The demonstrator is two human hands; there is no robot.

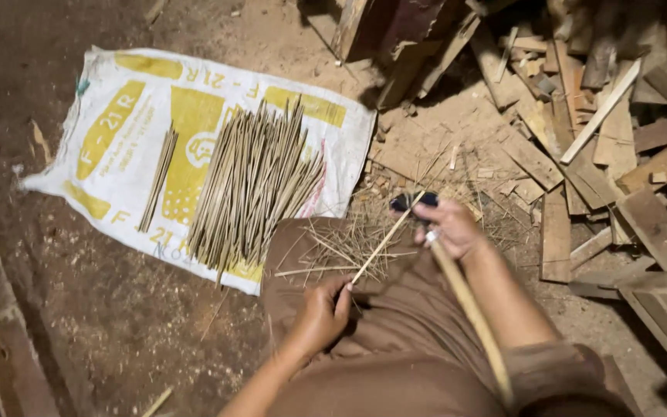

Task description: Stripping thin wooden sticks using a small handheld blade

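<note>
In the lower centre of the frame, the left hand [319, 315] pinches the near end of a thin bamboo strip [384, 243], fingers closed on it. Above and to the right, the right hand [449, 228] is wrapped tight around a long-handled knife [468, 305], its blade meeting the strip's far end. The step in hand appears to be shaving the strip over the lap. Further, at upper left, finished sticks [252, 185] lie piled on a white-and-yellow sack [110, 131]; scrap wood [580, 116] fills the upper right.
</note>
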